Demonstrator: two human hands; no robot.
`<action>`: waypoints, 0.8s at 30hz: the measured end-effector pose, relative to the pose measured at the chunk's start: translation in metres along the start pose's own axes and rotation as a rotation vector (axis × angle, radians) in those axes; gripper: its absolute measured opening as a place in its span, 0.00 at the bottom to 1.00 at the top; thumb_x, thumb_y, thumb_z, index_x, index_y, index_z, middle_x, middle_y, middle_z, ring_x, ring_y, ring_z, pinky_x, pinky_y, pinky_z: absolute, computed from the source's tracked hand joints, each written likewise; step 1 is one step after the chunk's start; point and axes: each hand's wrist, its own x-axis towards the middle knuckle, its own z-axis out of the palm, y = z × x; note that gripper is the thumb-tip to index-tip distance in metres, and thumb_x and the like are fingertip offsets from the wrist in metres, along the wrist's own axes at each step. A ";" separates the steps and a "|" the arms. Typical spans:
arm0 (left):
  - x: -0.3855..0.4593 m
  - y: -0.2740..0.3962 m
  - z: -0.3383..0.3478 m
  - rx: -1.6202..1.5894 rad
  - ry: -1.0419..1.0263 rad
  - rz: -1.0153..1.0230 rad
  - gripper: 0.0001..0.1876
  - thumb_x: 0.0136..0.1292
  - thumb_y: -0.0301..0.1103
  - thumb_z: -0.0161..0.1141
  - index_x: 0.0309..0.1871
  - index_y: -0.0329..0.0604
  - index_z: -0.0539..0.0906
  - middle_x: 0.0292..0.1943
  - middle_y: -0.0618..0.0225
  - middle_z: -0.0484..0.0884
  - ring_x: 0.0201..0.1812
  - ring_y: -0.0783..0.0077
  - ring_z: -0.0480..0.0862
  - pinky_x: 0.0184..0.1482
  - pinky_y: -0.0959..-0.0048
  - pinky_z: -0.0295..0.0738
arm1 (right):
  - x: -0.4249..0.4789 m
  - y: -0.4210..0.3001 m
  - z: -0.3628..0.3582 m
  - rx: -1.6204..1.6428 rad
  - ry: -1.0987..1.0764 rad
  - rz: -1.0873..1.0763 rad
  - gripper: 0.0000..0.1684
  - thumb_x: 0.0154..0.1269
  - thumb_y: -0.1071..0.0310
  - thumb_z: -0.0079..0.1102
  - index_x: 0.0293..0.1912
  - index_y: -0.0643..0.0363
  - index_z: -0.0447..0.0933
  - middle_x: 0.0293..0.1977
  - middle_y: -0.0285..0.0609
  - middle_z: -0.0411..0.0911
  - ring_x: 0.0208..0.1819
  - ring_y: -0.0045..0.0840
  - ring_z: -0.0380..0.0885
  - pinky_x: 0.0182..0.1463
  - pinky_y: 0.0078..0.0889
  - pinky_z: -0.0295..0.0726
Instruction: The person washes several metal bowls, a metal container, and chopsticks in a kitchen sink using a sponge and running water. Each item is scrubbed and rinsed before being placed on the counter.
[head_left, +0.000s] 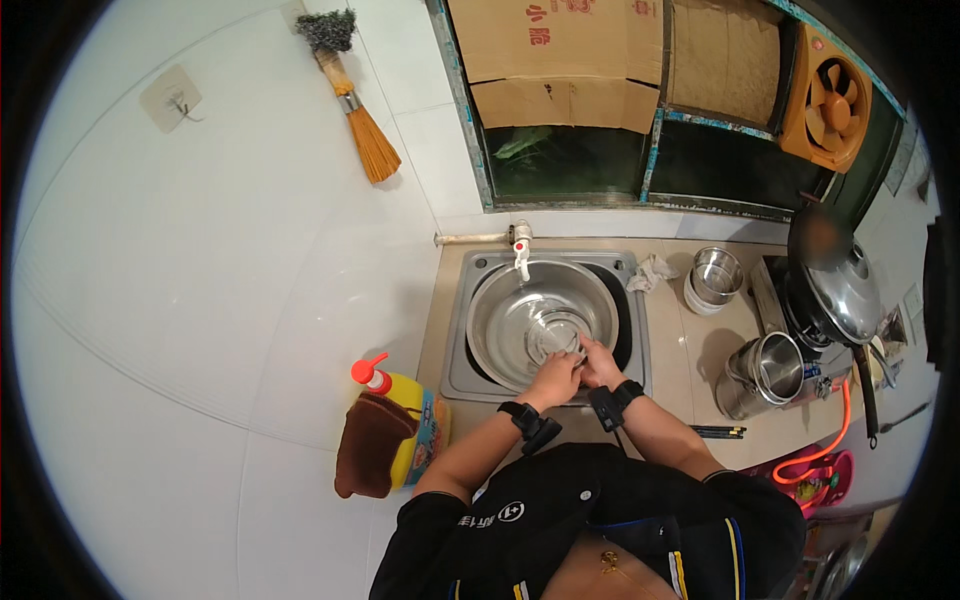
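A large stainless steel basin (495, 330) sits in the metal sink (453, 375) below a wall tap (520, 251) with a white handle. Inside the basin is a shiny round bowl (553, 334), perhaps metal. My right hand (600, 364) grips the bowl's near right rim, thumb up along its edge. Close beside it, my left hand (555, 379) has its fingers bent over the near rim; their undersides are hidden. Both wrists wear black strapped devices.
Right of the sink lie a crumpled cloth (651, 273), stacked bowls (715, 276), a steel pot (757, 375) and black sticks (718, 432). A lidded wok (840, 289) stands on a gas stove (772, 281). At left is a yellow pump bottle (405, 442) with a brown cloth (373, 446).
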 end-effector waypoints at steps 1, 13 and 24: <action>0.003 -0.002 0.002 -0.223 -0.006 0.006 0.15 0.55 0.27 0.49 0.47 0.33 0.71 0.44 0.55 0.74 0.46 0.61 0.72 0.50 0.69 0.65 | 0.004 0.004 -0.004 0.024 -0.081 0.003 0.17 0.65 0.58 0.42 0.39 0.64 0.66 0.33 0.44 0.72 0.36 0.32 0.73 0.40 0.40 0.73; 0.028 -0.089 0.021 -0.895 0.069 -0.278 0.10 0.60 0.25 0.47 0.44 0.34 0.72 0.37 0.64 0.75 0.35 0.74 0.77 0.37 0.79 0.72 | 0.024 -0.016 0.010 -0.490 0.175 -0.182 0.16 0.59 0.70 0.49 0.46 0.65 0.63 0.39 0.45 0.69 0.40 0.33 0.70 0.42 0.35 0.70; 0.039 -0.157 0.017 -0.851 0.204 -0.682 0.16 0.57 0.30 0.50 0.47 0.33 0.70 0.36 0.63 0.73 0.34 0.72 0.75 0.30 0.73 0.71 | 0.059 -0.062 0.032 -1.759 0.314 -0.026 0.25 0.57 0.65 0.50 0.52 0.66 0.61 0.45 0.60 0.65 0.48 0.48 0.65 0.48 0.43 0.69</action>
